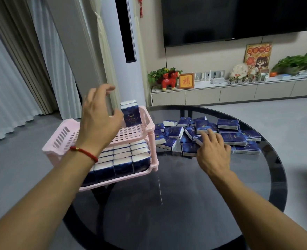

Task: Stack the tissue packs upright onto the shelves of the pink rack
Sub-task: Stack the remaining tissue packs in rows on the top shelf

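Your left hand [99,116] is hovering open beside an upright tissue pack [130,113] on the pink rack [62,136]; your right hand [213,150] is lying flat-fingered on the loose packs [228,136] on the bench [185,195].

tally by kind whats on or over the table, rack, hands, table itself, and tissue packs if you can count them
pink rack: 1
hands: 2, left hand and right hand
round table: 1
tissue packs: too overlapped and hidden to count
Total: 4, packs left out
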The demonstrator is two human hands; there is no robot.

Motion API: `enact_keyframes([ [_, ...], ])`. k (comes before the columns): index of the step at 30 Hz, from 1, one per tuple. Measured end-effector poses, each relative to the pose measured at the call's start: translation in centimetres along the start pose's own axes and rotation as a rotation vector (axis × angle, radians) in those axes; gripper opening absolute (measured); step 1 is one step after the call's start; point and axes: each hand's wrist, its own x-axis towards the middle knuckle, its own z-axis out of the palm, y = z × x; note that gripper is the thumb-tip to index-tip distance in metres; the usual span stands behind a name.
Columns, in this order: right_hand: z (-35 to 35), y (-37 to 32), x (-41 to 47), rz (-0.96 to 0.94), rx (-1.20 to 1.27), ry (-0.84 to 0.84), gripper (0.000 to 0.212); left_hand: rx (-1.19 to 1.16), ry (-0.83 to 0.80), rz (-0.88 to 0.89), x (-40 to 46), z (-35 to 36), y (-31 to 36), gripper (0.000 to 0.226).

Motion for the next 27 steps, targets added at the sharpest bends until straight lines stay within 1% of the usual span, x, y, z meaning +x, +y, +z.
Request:
enact_keyframes([
  [1, 0.1, 0.7, 0.4, 0.012, -0.027, -0.045, 0.056, -0.048, 0.053, 0.062, -1.5, -0.1, 1.2, 0.045],
  [3, 0.1, 1.8, 0.5, 0.005, -0.114, -0.107, 0.054, -0.148, 0.070, 0.139, -4.7, 0.5, 3.5, 0.034],
  [5, -0.1, 2.5, 0.2, -0.054, -0.162, -0.062, 0.052, -0.233, -0.011, 0.165, -7.4, 2.2, 5.2, 0.032],
  [7, -0.5, 2.8, 0.0, -0.098, -0.119, 0.023, 0.047, -0.303, -0.173, 0.159, -9.6, 4.4, 5.8, 0.034],
  [8, -0.8, 2.8, -0.2, -0.100, -0.054, 0.050, 0.044, -0.331, -0.261, 0.142, -10.5, 5.5, 5.8, 0.036],
  [9, -1.3, 2.9, -0.3, -0.083, 0.062, 0.050, 0.040, -0.359, -0.343, 0.111, -11.3, 6.4, 5.8, 0.036],
  [11, -3.3, 2.7, -1.0, -0.024, 0.389, -0.021, 0.032, -0.409, -0.463, -0.014, -12.1, 7.4, 5.6, 0.037],
  [13, -5.8, 2.6, -2.1, 0.038, 0.716, -0.172, 0.019, -0.476, -0.517, -0.173, -12.2, 7.8, 5.6, 0.034],
  [15, -8.1, 2.3, -3.5, 0.115, 0.955, -0.378, 0.020, -0.572, -0.577, -0.336, -12.2, 8.3, 5.6, 0.034],
  [17, -9.2, 1.9, -4.8, 0.132, 1.066, -0.520, 0.022, -0.723, -0.669, -0.449, -12.5, 8.9, 6.0, 0.048],
  [19, -9.7, 1.4, -5.7, 0.095, 1.102, -0.603, 0.023, -0.842, -0.737, -0.520, -13.0, 9.4, 6.5, 0.060],
  [21, -9.6, 1.4, -6.1, 0.028, 1.040, -0.633, 0.022, -0.885, -0.750, -0.568, -13.3, 9.8, 6.8, 0.061],
  [22, -9.2, 1.7, -6.1, 0.004, 0.978, -0.604, 0.023, -0.881, -0.745, -0.594, -13.4, 9.9, 6.8, 0.060],
  [23, -8.6, 2.3, -5.7, -0.004, 0.882, -0.521, 0.025, -0.873, -0.733, -0.621, -13.4, 10.1, 6.7, 0.058],
  [24, -7.7, 3.2, -5.2, 0.004, 0.740, -0.395, 0.027, -0.860, -0.717, -0.650, -13.5, 10.2, 6.6, 0.056],
  [26, -5.9, 5.3, -3.6, 0.039, 0.368, -0.139, 0.037, -0.845, -0.681, -0.695, -13.5, 10.3, 6.4, 0.050],
  [27, -5.1, 6.2, -2.8, 0.060, 0.192, -0.081, 0.045, -0.845, -0.661, -0.711, -13.5, 10.3, 6.2, 0.048],
])
